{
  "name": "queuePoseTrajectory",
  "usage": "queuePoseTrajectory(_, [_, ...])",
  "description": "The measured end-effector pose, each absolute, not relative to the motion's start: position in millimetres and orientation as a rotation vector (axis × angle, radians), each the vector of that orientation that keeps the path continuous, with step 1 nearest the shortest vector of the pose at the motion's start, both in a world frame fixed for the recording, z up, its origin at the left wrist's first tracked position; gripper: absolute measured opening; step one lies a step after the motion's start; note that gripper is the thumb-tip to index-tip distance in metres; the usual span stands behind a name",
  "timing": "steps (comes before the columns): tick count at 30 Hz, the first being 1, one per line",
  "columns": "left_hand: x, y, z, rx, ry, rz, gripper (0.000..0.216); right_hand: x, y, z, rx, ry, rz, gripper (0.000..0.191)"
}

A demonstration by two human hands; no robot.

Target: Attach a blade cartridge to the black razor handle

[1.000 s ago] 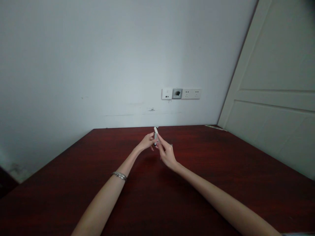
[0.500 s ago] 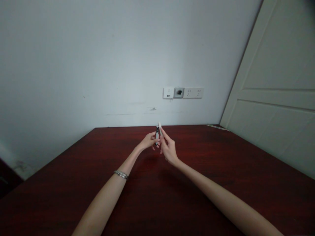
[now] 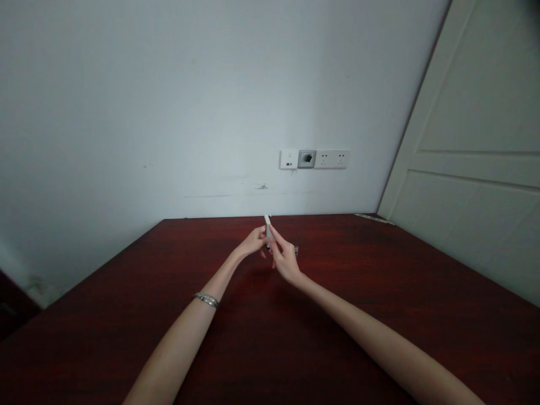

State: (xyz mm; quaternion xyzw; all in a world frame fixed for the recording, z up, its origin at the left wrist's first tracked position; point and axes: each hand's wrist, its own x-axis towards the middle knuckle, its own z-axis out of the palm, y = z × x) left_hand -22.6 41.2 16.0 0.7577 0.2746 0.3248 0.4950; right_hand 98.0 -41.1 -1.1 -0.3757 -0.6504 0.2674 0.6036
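Both my hands meet above the far middle of a dark red wooden table (image 3: 379, 315). My left hand (image 3: 253, 243) pinches the lower end of a small slim stick-like thing, a pen or marker (image 3: 267, 230), which points upward. My right hand (image 3: 283, 259) has its fingers closed on the white upper part (image 3: 267, 220) of the same thing, which sits on its top. A silver bracelet (image 3: 205, 299) is on my left wrist. A small dark object (image 3: 296, 250) lies on the table just right of my right hand; I cannot make out what it is.
A white wall (image 3: 169, 112) rises behind the table's far edge, with a row of sockets (image 3: 314, 159) above the hands. A pale panelled door (image 3: 472, 169) stands at the right. The table's left edge runs diagonally toward the lower left.
Half a second ago the white upper part was held apart from the dark stick in my right hand. Now it is back on the top of the stick, and my right hand has dropped slightly.
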Motion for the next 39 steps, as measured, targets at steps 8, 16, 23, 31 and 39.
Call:
queuePoseTrajectory(8, [-25.1, 44.0, 14.7, 1.838, 0.663, 0.786, 0.033, 95.0, -37.1, 4.1, -0.843, -1.469, 0.581, 0.053])
queuePoseTrajectory(16, [-27.2, 44.7, 15.8, 1.856, 0.677, 0.762, 0.033, 98.4, -44.7, 1.3, -0.814, -1.585, 0.593, 0.049])
queuePoseTrajectory(23, [-31.9, 44.1, 18.8, 1.895, 0.813, 0.789, 0.028, 143.5, -22.3, 69.8, -0.638, -1.546, 0.719, 0.060])
queuePoseTrajectory(31, [-36.6, 48.8, 18.6, 2.017, 0.865, 0.854, 0.020, 208.1, -21.0, 106.1, -1.025, -1.864, 0.752, 0.041])
queuePoseTrajectory(39, [-35.3, 42.5, 22.8, 2.148, 0.894, 0.836, 0.024, 177.7, -34.7, 104.4, -1.191, -2.127, 0.601, 0.055])
